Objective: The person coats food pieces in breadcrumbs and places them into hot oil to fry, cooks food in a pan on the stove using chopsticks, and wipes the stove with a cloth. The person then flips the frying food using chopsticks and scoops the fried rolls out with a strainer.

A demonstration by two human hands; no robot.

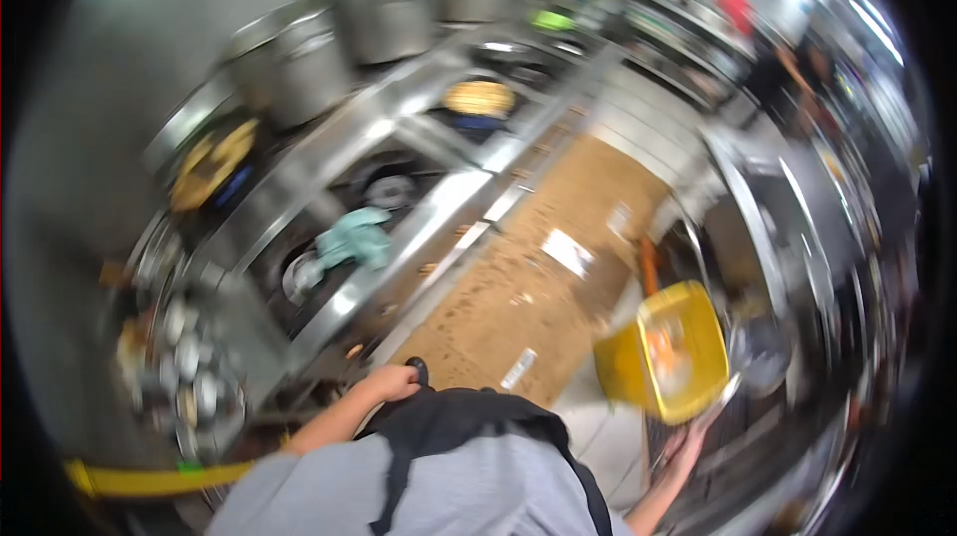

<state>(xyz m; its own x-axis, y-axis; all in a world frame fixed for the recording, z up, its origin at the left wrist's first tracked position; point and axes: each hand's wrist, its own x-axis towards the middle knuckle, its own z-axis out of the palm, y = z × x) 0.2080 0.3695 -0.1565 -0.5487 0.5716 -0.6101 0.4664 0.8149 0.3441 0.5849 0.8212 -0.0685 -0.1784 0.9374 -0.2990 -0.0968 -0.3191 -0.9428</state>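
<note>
My left hand (392,383) is low in front of me, beside the stove's front edge, with its fingers curled closed. A dark rounded shape, perhaps a shoe tip, shows at its fingertips; what the fingers hold, if anything, is hidden. Out to the right, my right hand (685,447) is blurred, just below the yellow bin (615,373). A pale, shiny strip (731,392) extends from its fingers; its kind is unclear. Inside the bin lie blurred orange and whitish pieces (666,352).
Along the left, a stove (444,199) bears a teal cloth (357,239) and pans with yellowish food (478,97). Large metal pots (379,17) stand behind. Flattened cardboard (498,297) covers the floor. Another person (783,77) stands at the far right.
</note>
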